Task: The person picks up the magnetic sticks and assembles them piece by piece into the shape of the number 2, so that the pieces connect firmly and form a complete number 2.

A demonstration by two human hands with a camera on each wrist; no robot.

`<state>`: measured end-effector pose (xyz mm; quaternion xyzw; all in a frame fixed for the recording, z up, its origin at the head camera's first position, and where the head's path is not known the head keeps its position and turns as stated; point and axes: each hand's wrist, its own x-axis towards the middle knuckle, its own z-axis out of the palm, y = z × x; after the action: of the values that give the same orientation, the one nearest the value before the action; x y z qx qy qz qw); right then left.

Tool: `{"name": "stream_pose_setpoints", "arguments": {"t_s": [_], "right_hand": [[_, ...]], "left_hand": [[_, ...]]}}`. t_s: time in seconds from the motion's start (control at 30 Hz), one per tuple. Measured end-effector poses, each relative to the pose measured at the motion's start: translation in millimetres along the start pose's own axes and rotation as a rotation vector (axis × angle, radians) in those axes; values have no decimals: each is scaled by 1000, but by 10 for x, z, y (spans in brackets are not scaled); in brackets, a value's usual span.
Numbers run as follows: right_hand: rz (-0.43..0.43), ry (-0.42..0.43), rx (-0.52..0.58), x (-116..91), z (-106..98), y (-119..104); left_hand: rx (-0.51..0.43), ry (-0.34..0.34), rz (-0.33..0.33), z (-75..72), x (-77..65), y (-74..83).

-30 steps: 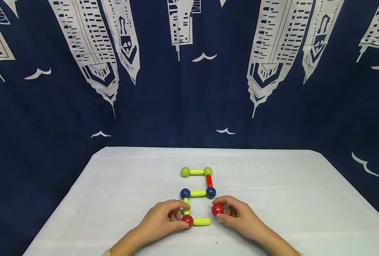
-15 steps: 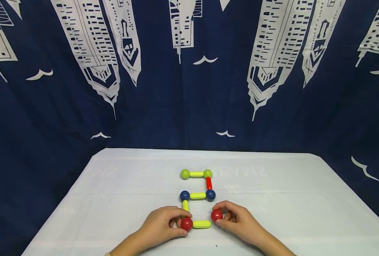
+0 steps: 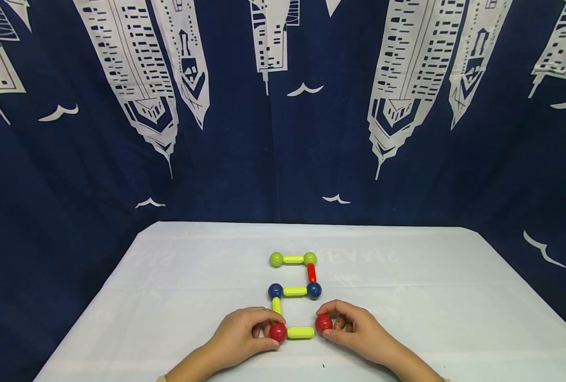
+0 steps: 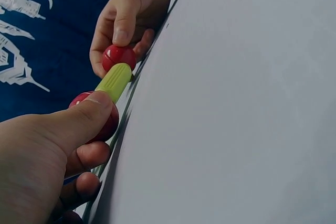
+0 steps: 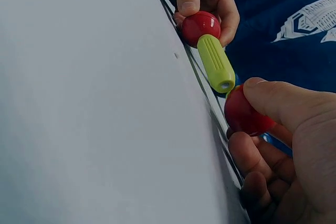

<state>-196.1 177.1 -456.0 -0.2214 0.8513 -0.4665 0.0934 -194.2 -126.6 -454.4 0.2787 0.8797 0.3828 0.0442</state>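
Observation:
My left hand [image 3: 242,334] pinches a red ball [image 3: 279,332] between thumb and fingers. From that ball a yellow-green rod [image 3: 300,332] points right, its free end facing a second red ball [image 3: 323,323]. My right hand [image 3: 359,331] pinches this second ball close beside the rod's end; in the right wrist view the ball [image 5: 245,111] sits right at the rod tip [image 5: 224,84]. Another yellow-green rod [image 3: 276,305] runs from the left red ball up to a blue ball [image 3: 275,291], partly hidden by my left fingers.
Farther back the chain goes on: a yellow-green rod [image 3: 294,291], another blue ball [image 3: 314,290], a red rod [image 3: 311,272], then two green balls [image 3: 310,258] joined by a rod [image 3: 293,259]. All lie on a white-covered table [image 3: 192,276] before a dark blue printed curtain [image 3: 273,159].
The right hand with its red ball has moved slightly toward me and nearer the rod's end. My left fingers have closed in around the left red ball. The camera view has shifted a little.

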Motion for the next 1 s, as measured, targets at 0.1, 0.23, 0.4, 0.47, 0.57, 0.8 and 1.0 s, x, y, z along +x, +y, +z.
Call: {"name": "stream_pose_setpoints", "arguments": {"t_s": [0.1,0.23,0.4,0.47,0.57,0.8,1.0], "right_hand": [[0,-11,-1,-1,-10,4],[11,-20,4,-3,-18,6],[20,-35,9,-7,-14,-7],[19,-38,8,-9,-10,-12],[12,-36,4,-12,-7,-15],[-27,-36,-14,-18,-9,-4],[-52,-40,-28,-14,-21,8]], "left_hand": [[-14,11,9,6,-1,-16],[-25,20,15,8,1,-20],[-31,25,13,9,3,-12],[-29,26,12,12,5,-10],[-27,28,12,15,7,-9],[-31,33,-1,22,8,-12],[-4,24,-3,32,7,-14]]}}
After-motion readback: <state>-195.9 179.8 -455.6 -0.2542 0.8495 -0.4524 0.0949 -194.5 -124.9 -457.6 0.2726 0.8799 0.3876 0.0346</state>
